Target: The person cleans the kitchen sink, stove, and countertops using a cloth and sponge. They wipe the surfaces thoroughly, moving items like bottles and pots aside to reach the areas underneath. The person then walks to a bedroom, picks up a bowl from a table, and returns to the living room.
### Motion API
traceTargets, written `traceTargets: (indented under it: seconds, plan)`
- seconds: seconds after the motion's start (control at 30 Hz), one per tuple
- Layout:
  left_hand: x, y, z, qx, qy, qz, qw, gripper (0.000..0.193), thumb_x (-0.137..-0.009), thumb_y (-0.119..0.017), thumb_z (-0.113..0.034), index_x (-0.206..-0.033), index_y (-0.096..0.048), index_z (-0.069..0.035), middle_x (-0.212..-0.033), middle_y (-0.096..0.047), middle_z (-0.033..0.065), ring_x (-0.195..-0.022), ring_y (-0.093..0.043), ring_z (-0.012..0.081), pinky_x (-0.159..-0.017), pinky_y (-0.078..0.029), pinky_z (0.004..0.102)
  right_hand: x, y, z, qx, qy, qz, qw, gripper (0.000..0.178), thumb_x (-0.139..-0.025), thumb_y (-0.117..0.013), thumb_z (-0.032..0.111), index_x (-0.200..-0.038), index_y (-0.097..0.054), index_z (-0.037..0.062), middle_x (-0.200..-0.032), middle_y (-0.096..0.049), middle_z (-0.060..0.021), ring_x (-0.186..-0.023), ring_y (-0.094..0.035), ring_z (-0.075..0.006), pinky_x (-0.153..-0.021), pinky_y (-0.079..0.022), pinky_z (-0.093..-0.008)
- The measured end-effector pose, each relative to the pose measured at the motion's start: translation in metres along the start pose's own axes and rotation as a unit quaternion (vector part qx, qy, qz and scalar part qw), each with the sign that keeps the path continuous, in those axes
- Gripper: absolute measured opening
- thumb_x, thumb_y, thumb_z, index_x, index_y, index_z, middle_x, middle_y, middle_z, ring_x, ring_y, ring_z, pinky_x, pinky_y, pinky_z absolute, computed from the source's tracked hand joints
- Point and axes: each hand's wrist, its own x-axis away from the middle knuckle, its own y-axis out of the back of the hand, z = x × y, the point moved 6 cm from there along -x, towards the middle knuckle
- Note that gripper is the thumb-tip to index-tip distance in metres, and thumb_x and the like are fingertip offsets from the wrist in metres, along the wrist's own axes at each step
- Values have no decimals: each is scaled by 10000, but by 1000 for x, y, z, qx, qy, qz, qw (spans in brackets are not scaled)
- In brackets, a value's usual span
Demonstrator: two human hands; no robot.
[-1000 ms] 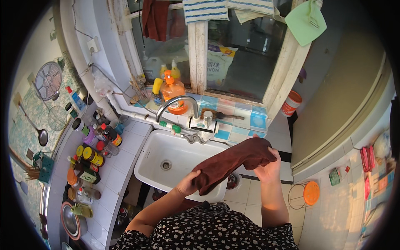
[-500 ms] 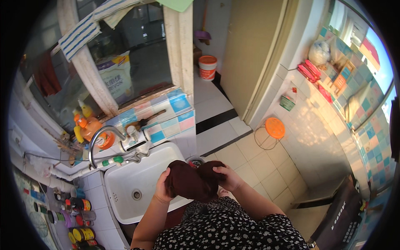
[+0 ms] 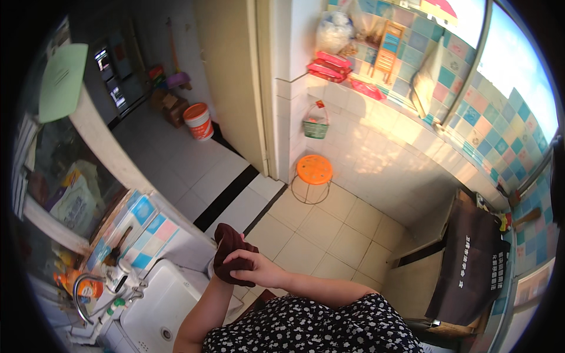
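Observation:
A dark maroon cloth (image 3: 226, 259) hangs bunched over the end of my left forearm (image 3: 207, 309). It covers my left hand, so those fingers are hidden. My right hand (image 3: 259, 267) reaches across from the right, its fingers and thumb curled round the cloth where it meets the left wrist. Both hands are close together in front of my body, just right of the white sink (image 3: 176, 294). A curved metal tap (image 3: 76, 294) stands over the sink's far left side.
An orange round stool (image 3: 315, 170) stands by the tiled wall. Beyond the doorway is an orange and white bucket (image 3: 199, 122). A dark cover (image 3: 468, 265) drapes a cabinet at right. Red packets (image 3: 329, 66) lie on the ledge; a green basket (image 3: 315, 128) hangs below.
My view has turned to the right. The cloth, earlier stretched between my two hands, is now gathered over the left one, with my right hand brought across onto it.

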Motion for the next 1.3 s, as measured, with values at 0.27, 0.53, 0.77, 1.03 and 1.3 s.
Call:
traceTargets:
  seconds: [0.27,0.53,0.77,1.03,1.3]
  plan:
    - [-146,-112,104,-335,-137,134,923,122,-871,-456,-235,-840,-464,-118,-791,-491,2,-763,-530,166,-695,-448,319,41,170,57,460,64,-297,834,280,-808,-667,195,-1043,-535,118,-996,-601,-79,-930,-617,-289,-690,-518,-409]
    - [-169,-123,122,-74,194,-96,974,395,-948,-436,-253,-1256,-513,-19,-1230,-607,115,-1104,-600,241,-971,-480,378,52,340,-10,73,47,-542,836,200,-943,-566,146,-1069,-551,-9,-968,-651,-94,-872,-623,-176,-781,-511,-301]
    - [-228,-40,15,-46,131,-96,986,434,-983,-473,-362,-1287,-495,-54,-1276,-575,115,-1167,-562,242,-982,-461,414,-50,310,10,-179,-18,-439,880,331,-978,-492,246,-1250,-525,60,-1093,-618,-52,-904,-607,-139,-727,-512,-254]
    - [-278,0,-153,-32,-74,-160,984,544,-884,-644,-343,-1289,-400,-75,-1160,-548,135,-1039,-576,267,-880,-512,419,-271,182,-25,446,89,-181,872,390,-831,-708,144,-1189,-566,88,-1250,-472,-150,-1224,-386,-303,-1021,-358,-408]
    - [-270,32,-245,-40,-99,-238,965,433,-902,-560,-158,-1311,-484,-37,-1200,-573,97,-1112,-554,204,-917,-469,322,-430,207,-111,88,-62,-271,957,267,-951,-598,225,-1092,-592,-1,-1021,-636,-89,-959,-584,-193,-870,-462,-317]
